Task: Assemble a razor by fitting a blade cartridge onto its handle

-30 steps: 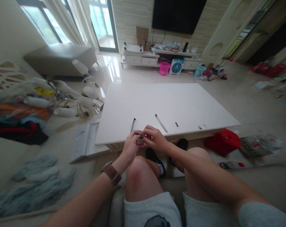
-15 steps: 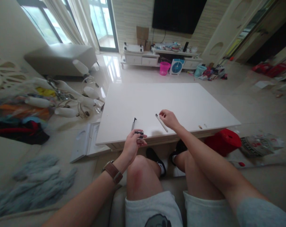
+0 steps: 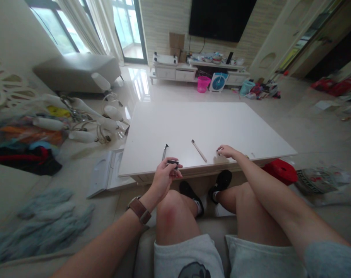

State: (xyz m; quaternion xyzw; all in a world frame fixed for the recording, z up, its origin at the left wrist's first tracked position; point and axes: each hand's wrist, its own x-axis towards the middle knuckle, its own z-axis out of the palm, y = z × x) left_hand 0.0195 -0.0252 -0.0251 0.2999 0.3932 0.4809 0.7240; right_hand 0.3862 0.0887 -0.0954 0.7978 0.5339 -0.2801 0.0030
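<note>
My left hand is closed around a small black-and-clear object just over the table's near edge; its kind is unclear. Just beyond those fingers lies a thin silver-handled tool with a black angled head, perhaps a razor. A toothbrush with a pale handle and dark bristles rests between my two hands. My right hand is low over the table to the right of the toothbrush. Its fingertips pinch something small with a dark end, too small to name.
The white table spans the middle. Near its right edge is a small pale item. Beyond that edge are a red container and a plastic bag. Lamp parts and an open white box are at the left.
My right hand has moved right, from beside the toothbrush's head to clear of it, and a small dark-ended thing shows at its fingertips. My left hand has barely moved.
</note>
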